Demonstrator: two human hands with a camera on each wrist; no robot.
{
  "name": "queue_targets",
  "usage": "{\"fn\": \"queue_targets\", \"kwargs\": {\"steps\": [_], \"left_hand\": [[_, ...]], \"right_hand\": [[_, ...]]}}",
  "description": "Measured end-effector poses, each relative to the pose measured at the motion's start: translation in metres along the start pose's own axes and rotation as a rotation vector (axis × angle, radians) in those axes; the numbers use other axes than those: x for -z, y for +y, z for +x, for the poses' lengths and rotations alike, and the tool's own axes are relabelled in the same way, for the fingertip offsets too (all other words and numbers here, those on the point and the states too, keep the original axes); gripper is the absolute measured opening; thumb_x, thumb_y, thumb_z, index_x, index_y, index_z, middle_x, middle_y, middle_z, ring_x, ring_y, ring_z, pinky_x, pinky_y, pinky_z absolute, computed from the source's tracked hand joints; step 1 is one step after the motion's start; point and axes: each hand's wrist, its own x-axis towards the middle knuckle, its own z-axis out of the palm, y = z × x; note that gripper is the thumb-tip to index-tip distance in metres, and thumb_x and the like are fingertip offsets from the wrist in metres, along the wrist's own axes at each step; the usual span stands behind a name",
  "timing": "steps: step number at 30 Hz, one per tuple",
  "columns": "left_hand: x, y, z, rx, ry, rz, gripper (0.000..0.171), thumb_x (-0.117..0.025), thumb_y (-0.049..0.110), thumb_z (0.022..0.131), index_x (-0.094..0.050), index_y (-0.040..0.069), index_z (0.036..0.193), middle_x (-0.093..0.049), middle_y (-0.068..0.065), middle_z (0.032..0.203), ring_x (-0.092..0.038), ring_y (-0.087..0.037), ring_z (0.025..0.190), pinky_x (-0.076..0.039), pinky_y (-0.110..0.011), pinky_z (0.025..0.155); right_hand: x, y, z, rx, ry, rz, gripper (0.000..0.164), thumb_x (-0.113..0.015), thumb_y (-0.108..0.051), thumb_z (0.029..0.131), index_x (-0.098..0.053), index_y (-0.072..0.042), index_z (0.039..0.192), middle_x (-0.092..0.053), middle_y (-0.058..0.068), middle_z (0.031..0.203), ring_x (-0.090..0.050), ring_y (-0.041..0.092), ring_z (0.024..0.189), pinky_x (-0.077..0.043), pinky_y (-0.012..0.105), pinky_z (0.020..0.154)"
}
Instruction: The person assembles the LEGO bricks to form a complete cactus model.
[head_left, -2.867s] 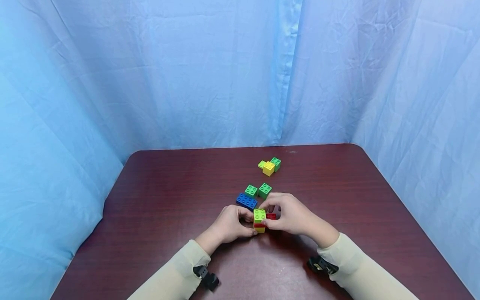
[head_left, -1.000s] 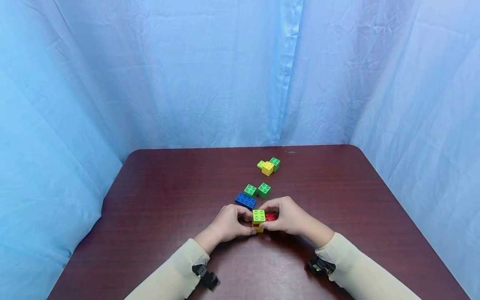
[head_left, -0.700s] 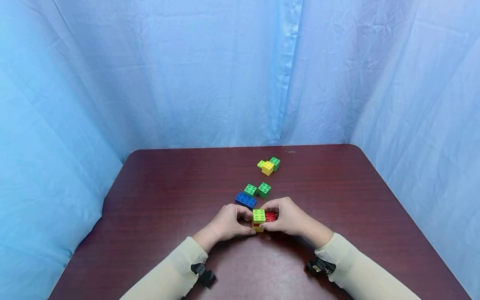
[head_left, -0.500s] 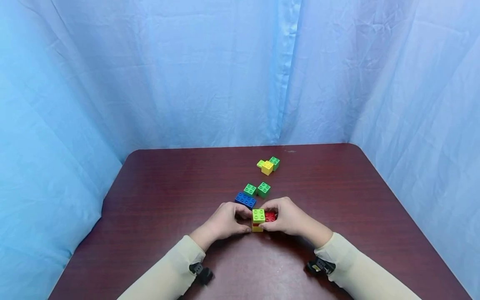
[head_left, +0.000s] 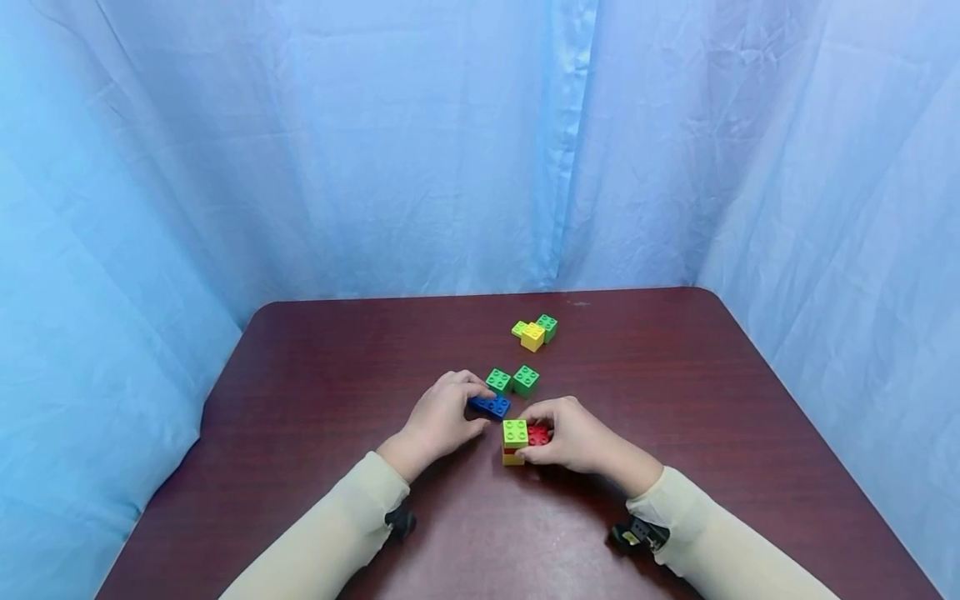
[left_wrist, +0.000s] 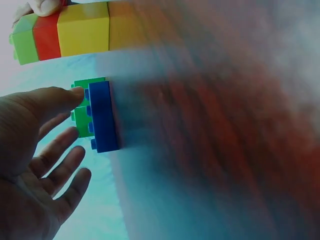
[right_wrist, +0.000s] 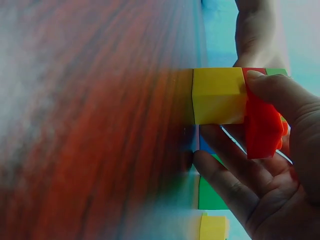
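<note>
Two pale sleeves [head_left: 322, 529] reach over the dark red-brown table [head_left: 337, 358], a black wrist device [head_left: 641, 533] at each cuff. Nearest me, the right hand [head_left: 577, 437] grips an upright stack [head_left: 514, 442]: its thumb presses the red brick [head_left: 537, 435] in the middle, the other fingers bent behind and partly hidden. At the base sits a yellow block [head_left: 513, 460], on top a lime brick [head_left: 515, 431], and the red one juts past both towards the palm. Just left and slightly farther off, the left hand [head_left: 438, 417] has its fingers loosely spread, thumb well apart from them, over the left end of a blue brick [head_left: 497, 407] lying on the table; I can't tell whether they touch it. Just behind that lie two green bricks [head_left: 526, 380], side by side. Farther back, a small cluster [head_left: 532, 337] of yellow, green and lime bricks huddles close together. Beyond the table's far edge hangs a light blue curtain [head_left: 435, 150].
</note>
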Motion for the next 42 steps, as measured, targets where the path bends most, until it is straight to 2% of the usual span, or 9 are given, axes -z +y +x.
{"fn": "queue_targets", "kwargs": {"steps": [7, 11, 15, 23, 30, 38, 42], "left_hand": [[-0.004, 0.001, 0.011, 0.018, -0.058, 0.103, 0.045, -0.091, 0.028, 0.084, -0.076, 0.019, 0.126, -0.066, 0.004, 0.121, -0.058, -0.017, 0.114, -0.055, -0.036, 0.097], [-0.006, 0.003, 0.018, 0.013, -0.106, 0.127, 0.051, -0.090, 0.031, 0.085, -0.073, 0.018, 0.131, -0.067, 0.003, 0.125, -0.061, -0.018, 0.118, -0.055, -0.037, 0.101], [-0.008, 0.003, 0.023, 0.020, -0.128, 0.099, 0.050, -0.089, 0.031, 0.086, -0.073, 0.016, 0.131, -0.070, 0.001, 0.127, -0.063, -0.020, 0.121, -0.053, -0.039, 0.104], [-0.011, -0.005, 0.029, 0.030, -0.118, 0.096, 0.040, -0.089, 0.031, 0.086, -0.079, 0.020, 0.123, -0.074, 0.005, 0.119, -0.063, -0.019, 0.117, -0.053, -0.037, 0.103], [-0.013, -0.012, 0.030, 0.100, -0.131, 0.080, 0.041, -0.087, 0.035, 0.088, -0.078, 0.025, 0.126, -0.073, 0.007, 0.121, -0.061, -0.018, 0.119, -0.054, -0.039, 0.102], [-0.014, -0.015, 0.031, 0.121, -0.147, 0.039, 0.038, -0.088, 0.034, 0.087, -0.078, 0.024, 0.122, -0.073, 0.006, 0.120, -0.062, -0.020, 0.119, -0.052, -0.040, 0.104], [-0.013, -0.017, 0.030, 0.142, -0.151, -0.011, 0.037, -0.087, 0.033, 0.088, -0.077, 0.023, 0.122, -0.072, 0.004, 0.121, -0.063, -0.020, 0.118, -0.052, -0.042, 0.104]], "right_hand": [[0.001, 0.000, 0.000, 0.005, -0.013, 0.011, 0.021, -0.089, -0.026, 0.085, -0.075, -0.026, 0.101, -0.071, -0.016, 0.084, -0.064, 0.008, 0.073, -0.059, 0.029, 0.063], [0.002, 0.000, 0.000, 0.004, -0.014, 0.010, 0.021, -0.089, -0.026, 0.085, -0.075, -0.026, 0.100, -0.071, -0.015, 0.084, -0.064, 0.008, 0.073, -0.058, 0.028, 0.063], [0.001, 0.000, 0.000, 0.006, -0.012, 0.009, 0.020, -0.090, -0.027, 0.085, -0.075, -0.028, 0.099, -0.070, -0.015, 0.082, -0.063, 0.008, 0.073, -0.058, 0.029, 0.063], [0.000, 0.000, 0.001, 0.016, -0.004, -0.016, 0.020, -0.090, -0.026, 0.084, -0.074, -0.028, 0.095, -0.069, -0.016, 0.079, -0.063, 0.007, 0.071, -0.057, 0.028, 0.061], [0.001, 0.000, 0.000, 0.017, -0.006, -0.040, 0.020, -0.090, -0.027, 0.084, -0.073, -0.029, 0.094, -0.068, -0.017, 0.078, -0.062, 0.007, 0.071, -0.057, 0.028, 0.061], [0.000, -0.001, 0.001, 0.017, -0.003, -0.063, 0.021, -0.090, -0.027, 0.083, -0.073, -0.029, 0.094, -0.067, -0.017, 0.078, -0.061, 0.006, 0.070, -0.056, 0.027, 0.061], [0.000, 0.000, 0.002, 0.010, -0.002, -0.080, 0.022, -0.091, -0.028, 0.083, -0.072, -0.029, 0.094, -0.066, -0.017, 0.078, -0.061, 0.006, 0.071, -0.056, 0.027, 0.061]]}}
